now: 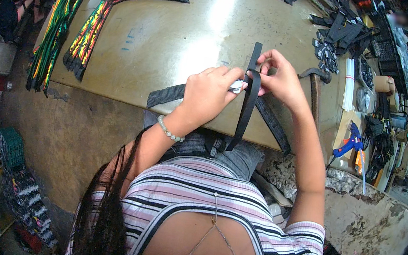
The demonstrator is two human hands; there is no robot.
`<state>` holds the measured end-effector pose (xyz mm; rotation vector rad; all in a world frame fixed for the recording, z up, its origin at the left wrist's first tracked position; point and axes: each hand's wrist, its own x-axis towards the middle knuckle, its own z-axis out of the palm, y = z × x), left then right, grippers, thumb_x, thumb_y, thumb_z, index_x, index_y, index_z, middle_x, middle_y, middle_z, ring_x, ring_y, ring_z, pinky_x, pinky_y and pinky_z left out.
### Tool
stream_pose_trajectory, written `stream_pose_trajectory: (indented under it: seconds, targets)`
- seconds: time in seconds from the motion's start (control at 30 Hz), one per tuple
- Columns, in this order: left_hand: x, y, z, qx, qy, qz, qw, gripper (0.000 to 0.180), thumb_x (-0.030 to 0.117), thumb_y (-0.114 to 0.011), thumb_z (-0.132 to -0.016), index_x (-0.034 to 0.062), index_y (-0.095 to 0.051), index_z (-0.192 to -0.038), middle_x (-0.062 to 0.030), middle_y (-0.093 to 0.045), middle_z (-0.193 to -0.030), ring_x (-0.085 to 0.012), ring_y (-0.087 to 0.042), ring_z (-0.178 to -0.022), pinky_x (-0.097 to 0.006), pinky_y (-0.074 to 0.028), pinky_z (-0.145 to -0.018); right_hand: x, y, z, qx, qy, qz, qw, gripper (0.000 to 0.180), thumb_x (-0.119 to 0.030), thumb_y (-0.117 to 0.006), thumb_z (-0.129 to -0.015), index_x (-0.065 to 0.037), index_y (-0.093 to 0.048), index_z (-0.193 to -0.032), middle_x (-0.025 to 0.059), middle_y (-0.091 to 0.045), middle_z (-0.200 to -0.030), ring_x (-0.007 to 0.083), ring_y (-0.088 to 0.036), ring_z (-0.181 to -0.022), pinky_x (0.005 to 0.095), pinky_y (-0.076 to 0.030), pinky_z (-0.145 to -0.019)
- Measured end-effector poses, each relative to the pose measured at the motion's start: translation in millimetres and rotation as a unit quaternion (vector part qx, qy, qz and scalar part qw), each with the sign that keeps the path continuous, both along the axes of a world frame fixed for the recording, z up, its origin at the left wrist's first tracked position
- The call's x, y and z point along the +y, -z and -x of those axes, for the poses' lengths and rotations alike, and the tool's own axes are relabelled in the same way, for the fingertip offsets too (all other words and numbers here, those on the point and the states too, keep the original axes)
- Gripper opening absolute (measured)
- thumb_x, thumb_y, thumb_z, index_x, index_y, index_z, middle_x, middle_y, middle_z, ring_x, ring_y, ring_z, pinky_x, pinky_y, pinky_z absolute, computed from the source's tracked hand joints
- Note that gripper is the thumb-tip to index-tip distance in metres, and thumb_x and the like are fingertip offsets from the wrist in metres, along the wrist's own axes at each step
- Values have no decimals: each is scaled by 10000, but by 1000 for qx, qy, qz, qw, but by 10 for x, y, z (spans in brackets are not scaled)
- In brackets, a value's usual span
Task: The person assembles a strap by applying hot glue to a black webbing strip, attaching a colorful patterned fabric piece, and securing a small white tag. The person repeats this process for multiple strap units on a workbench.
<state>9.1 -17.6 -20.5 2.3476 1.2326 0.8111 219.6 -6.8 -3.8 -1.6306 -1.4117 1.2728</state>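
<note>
Over the near edge of the table (pixel 134 77), both my hands work at a narrow black strap (pixel 246 115). My left hand (pixel 208 90) is closed on it and on a small shiny white piece (pixel 237 86) whose kind I cannot make out. Thumb and forefinger of my right hand (pixel 280 81) pinch the strap where it folds over; the other fingers curl loosely. One strap end (pixel 257 50) points away from me, while the rest loops down over the edge. A wider dark mesh band shows left (pixel 167 96) and right (pixel 273 128) of my hands; its middle is hidden.
A hammer (pixel 315 97) lies just right of my right arm. Farther right are a blue glue gun (pixel 352 143) and white sticks (pixel 348 86). Black strap pieces (pixel 343 30) pile up at the far right. Colourful patterned bands (pixel 89 39) lie at the left.
</note>
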Motion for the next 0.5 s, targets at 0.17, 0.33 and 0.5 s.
stream_pose_trajectory:
  seconds: [0.17, 0.33, 0.5]
  targets:
    - [-25, 15, 13, 76, 52, -75, 993, 364, 284, -689, -865, 249, -638, -1223, -53, -601, -751, -251, -665, -739, -384, -536, -604, 428, -166, -106, -147, -53, 28, 987, 230, -104, -707, -875, 20, -591, -1031, 97, -665, -743, 166, -656, -548, 299, -520, -486]
    - [41, -74, -39, 153, 71, -15, 986, 440, 290, -666, -887, 250, -596, -1319, -76, -626, -782, -272, -665, -752, -393, -544, -651, -202, -115, -500, -470, 212, -342, 785, 467, -318, -663, -926, 12, -598, -1250, 242, -640, -1158, 335, -630, -1079, 406, -501, -907]
    - [39, -186, 206, -5, 35, 8, 999, 331, 322, -676, -890, 165, -680, -1181, -91, -656, -829, -305, -660, -757, -415, -530, -676, -1060, -121, -548, -538, 250, -62, 803, 426, -362, -553, -996, 41, -610, -1120, 255, -642, -1031, 404, -622, -982, 458, -490, -849]
